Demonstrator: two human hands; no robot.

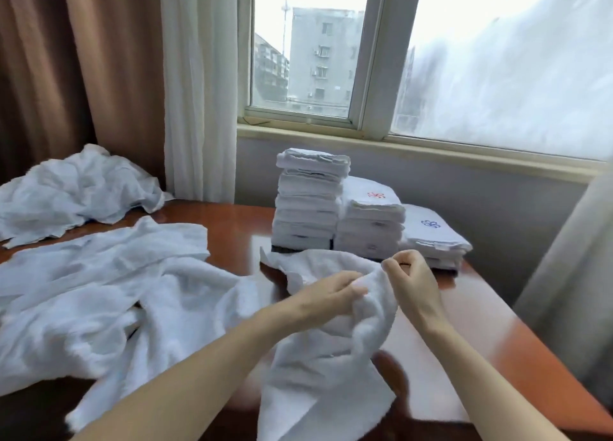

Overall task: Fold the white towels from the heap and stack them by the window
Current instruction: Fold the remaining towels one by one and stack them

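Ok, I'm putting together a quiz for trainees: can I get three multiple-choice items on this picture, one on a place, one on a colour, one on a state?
1. Which folded stack is tallest? A left, B middle, C right
2. The emblem on the lowest stack is: A red, B blue, C green
3. The towel in hand is: A neatly folded, B bunched and unfolded, C stacked

Answers: A, the left stack rises above the others; B, its stitching is blue; B, it hangs crumpled from the left hand and right hand.
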